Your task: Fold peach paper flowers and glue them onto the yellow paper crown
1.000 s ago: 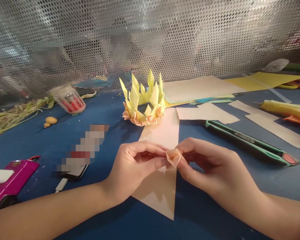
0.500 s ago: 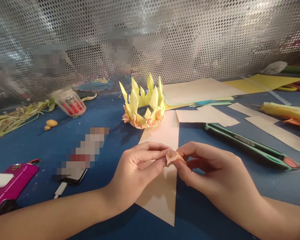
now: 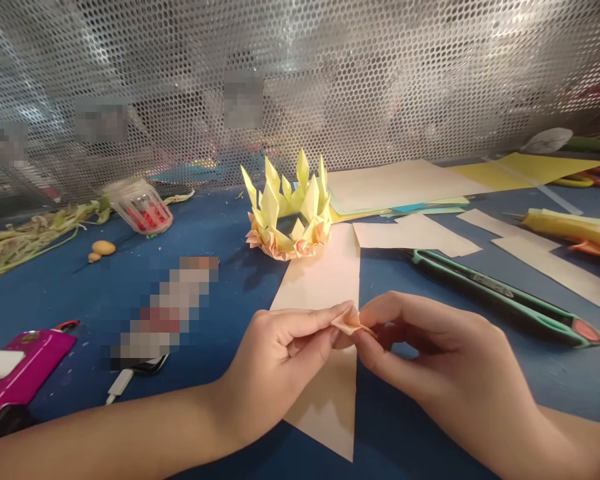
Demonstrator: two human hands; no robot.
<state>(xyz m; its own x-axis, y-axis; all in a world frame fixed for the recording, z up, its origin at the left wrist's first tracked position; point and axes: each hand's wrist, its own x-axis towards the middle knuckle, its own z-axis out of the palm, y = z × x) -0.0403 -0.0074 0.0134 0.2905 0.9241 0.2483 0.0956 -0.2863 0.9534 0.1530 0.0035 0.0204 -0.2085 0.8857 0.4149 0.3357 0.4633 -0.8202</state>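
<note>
A small folded piece of peach paper (image 3: 349,321) is pinched between my two hands, above the tabletop. My left hand (image 3: 280,360) grips its left side between thumb and fingers. On the other side, my right hand (image 3: 430,353) pinches it with thumb and forefinger. Below them lies a long pale paper strip (image 3: 325,407), partly hidden by my left hand. Beyond it stands a folded paper crown (image 3: 290,213), with yellow points on top and peach folded pieces around its base.
A green-and-black utility knife (image 3: 500,293) lies to the right, near pale paper pieces (image 3: 415,233). On the left are a plastic jar with red bits (image 3: 137,207), a phone with a cable (image 3: 150,363) and a magenta object (image 3: 35,367). Perforated metal (image 3: 360,80) bounds the back.
The small folded paper has tilted and turned slightly between my fingers. The fingers of my left hand have shifted a little on it.
</note>
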